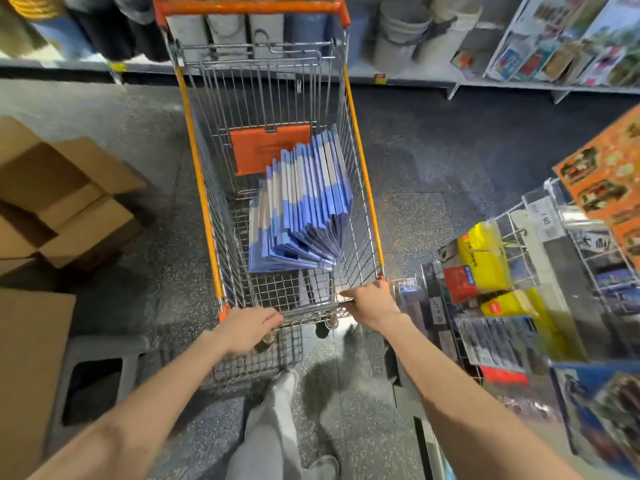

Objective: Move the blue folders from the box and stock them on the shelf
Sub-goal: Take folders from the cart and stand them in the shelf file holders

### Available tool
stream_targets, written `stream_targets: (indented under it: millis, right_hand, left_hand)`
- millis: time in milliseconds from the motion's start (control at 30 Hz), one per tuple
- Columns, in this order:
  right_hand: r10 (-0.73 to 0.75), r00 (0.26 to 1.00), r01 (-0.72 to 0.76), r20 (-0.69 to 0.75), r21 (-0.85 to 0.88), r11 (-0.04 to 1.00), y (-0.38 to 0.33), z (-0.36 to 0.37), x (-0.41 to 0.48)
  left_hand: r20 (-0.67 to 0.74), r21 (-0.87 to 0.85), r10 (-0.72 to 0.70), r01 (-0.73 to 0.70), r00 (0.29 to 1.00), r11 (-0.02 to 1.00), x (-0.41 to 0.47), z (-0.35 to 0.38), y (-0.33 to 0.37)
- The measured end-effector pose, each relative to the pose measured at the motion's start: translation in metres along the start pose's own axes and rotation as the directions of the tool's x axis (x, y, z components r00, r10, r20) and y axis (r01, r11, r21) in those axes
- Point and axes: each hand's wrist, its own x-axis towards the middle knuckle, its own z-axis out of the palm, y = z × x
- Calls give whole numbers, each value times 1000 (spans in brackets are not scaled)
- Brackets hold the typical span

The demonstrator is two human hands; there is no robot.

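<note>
A: Where are the blue folders (304, 202)?

B: In the shopping cart (364, 174), a thick batch standing on edge. They fan out and lean toward its right wire side, with their lower ends on the basket floor. Behind them an orange flap (266, 150) lies against the far end of the basket.

A: And the hands?

B: Both are on the near end of the cart. The left hand (249, 327) has its fingers curled over the wire rim near the left corner. The right hand (370, 303) grips the rim at the right corner.

A: Any boxes?

B: Cardboard boxes (69, 202) sit on the floor to the left of the cart, flaps open. Their insides are in shadow, so I can't tell what they hold.

A: What about the shelves?

B: A wire rack (516, 233) on the right holds yellow packs (485, 261) and other packaged goods, which are too blurred to name. Across the aisle, a low shelf (408, 76) carries stacked buckets (401, 26).
</note>
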Motion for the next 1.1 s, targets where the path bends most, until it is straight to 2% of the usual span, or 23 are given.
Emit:
stream_targets:
  millis: [200,400,467,533,600,667,733,833,1100]
  right_hand:
    - [-29,1000,28,12,26,999,-5,29,-42]
    - [-68,992,67,105,12,998,-20,29,-61]
    - [-55,986,45,157,71,996,-22,20,-60]
    - [-8,989,-29,146,247,969,-26,4,-51]
    - [85,996,-90,31,420,903,-30,-13,-37]
    - [168,983,-109,-73,500,859,-32,-34,-18]
    - [222,967,-114,-126,562,819,-33,-54,2]
    - [273,943,-95,-190,634,767,-33,-75,36]
    - [394,915,-188,-82,778,600,-39,-67,127]
  left_hand:
    - [33,-17,3,-2,999,1000,-41,33,-5]
    - [117,-41,30,-25,993,999,-70,37,1]
    - [157,-82,19,-6,987,997,-73,30,-5]
    - [190,-88,20,-3,982,996,-66,9,-6]
    - [121,-125,26,-11,992,992,-47,-21,-1]
    - [-26,-158,32,-36,999,987,-15,-54,2]
    - [-129,-123,46,-62,991,990,22,-79,3]
    - [-172,-18,86,-90,981,996,76,-99,4]
    - [-150,135,139,-119,979,984,185,-103,-14]
